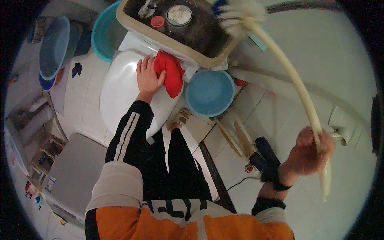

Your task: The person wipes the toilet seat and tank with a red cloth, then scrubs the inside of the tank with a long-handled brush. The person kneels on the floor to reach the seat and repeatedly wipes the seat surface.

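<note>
My left hand (150,76) lies palm down on the white toilet lid (120,93). Its thumb touches a crumpled red cloth (170,73) at the lid's hinge end. My right hand (313,153) is closed around the long, curved cream handle of a brush (295,78). The brush's white and blue bristle head is blurred, raised over a corner of the uncovered toilet tank (180,45). Inside the dark tank are a jar with a white top (179,18) and a round red cap (157,22).
A blue basin (210,93) stands right of the toilet. At the left are a teal basin (105,33), another blue basin (55,48) and a grey-topped appliance (78,171). A wall pipe fitting (342,129) juts out near my right hand. Long-handled tools (237,138) lean below the basin.
</note>
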